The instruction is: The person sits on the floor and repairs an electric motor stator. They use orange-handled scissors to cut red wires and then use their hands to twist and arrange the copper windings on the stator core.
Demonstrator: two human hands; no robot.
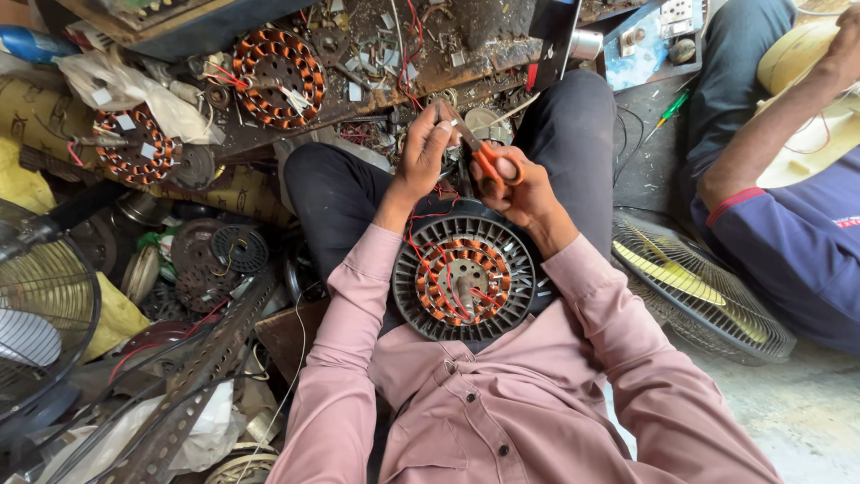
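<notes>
A round fan motor point(463, 276) with copper windings and red leads rests in my lap. My right hand point(520, 190) grips orange-handled scissors point(484, 154), blades pointing up-left. My left hand point(425, 152) pinches a thin red wire point(414, 235) right by the scissor blades, above the motor. Both hands meet just over my knees.
Two more wound stators point(279, 75) point(133, 146) lie on a cluttered workbench ahead. A fan guard point(40, 305) stands at left, another grille point(699, 291) at right. A second person point(788, 179) sits at right holding a cream fan part. Metal scrap point(206, 358) fills the lower left.
</notes>
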